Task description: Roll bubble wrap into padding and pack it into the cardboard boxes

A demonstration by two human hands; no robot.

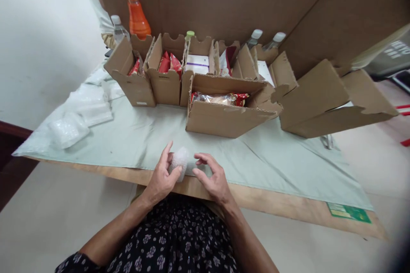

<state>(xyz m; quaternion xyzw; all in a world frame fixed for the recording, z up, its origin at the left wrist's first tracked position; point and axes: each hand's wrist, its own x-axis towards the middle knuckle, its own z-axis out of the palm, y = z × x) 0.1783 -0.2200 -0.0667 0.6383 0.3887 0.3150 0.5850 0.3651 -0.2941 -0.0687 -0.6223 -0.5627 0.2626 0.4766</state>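
At the table's near edge, my left hand (164,175) grips a small bundle of bubble wrap (180,161) between thumb and fingers. Whatever is inside the wrap, if anything, does not show. My right hand (215,178) hovers just to the right of the bundle, thumb and fingers spread apart, holding nothing. Beyond both hands stands an open cardboard box (221,117) with red and clear snack packets (221,100) inside.
Several open cardboard boxes (166,87) line the back, some holding red packets or white cartons. An orange bottle (138,17) stands behind them. Bubble wrap sheets (68,130) lie at left on the pale green cloth (137,136). A larger box (317,102) stands right.
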